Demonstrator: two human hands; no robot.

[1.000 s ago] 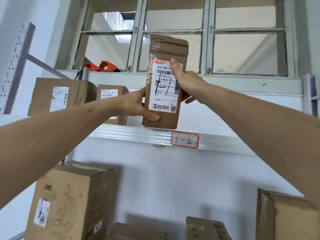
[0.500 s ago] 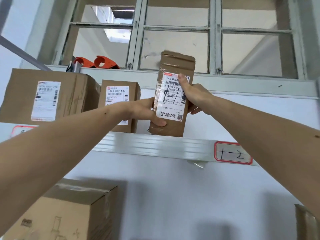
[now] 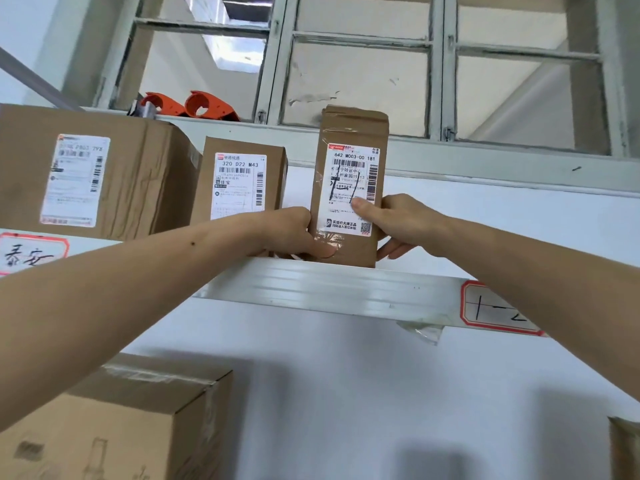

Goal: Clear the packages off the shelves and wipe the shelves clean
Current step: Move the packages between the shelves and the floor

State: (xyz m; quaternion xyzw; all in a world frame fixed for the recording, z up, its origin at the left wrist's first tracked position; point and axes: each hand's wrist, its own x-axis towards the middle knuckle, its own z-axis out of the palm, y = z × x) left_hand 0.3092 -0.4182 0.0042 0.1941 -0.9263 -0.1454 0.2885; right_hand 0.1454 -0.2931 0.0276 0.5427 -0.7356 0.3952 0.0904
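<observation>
A tall narrow brown package (image 3: 349,133) with a white shipping label stands upright at the front edge of the top white shelf (image 3: 339,289). My left hand (image 3: 294,233) grips its lower left side, thumb across the taped front. My right hand (image 3: 398,223) grips its lower right side, thumb pressed on the label. Left of it on the same shelf stand a smaller labelled box (image 3: 239,181) and a large labelled box (image 3: 93,171).
A big carton (image 3: 138,420) sits on the lower shelf at bottom left, and another box's corner (image 3: 623,448) shows at bottom right. Orange tape dispensers (image 3: 187,105) lie on the window ledge. Red-bordered labels (image 3: 495,310) are stuck on the shelf edge.
The tall package has come down so that its base is at the shelf's front edge, and both hands have slid lower on it. The view has shifted left and closer.
</observation>
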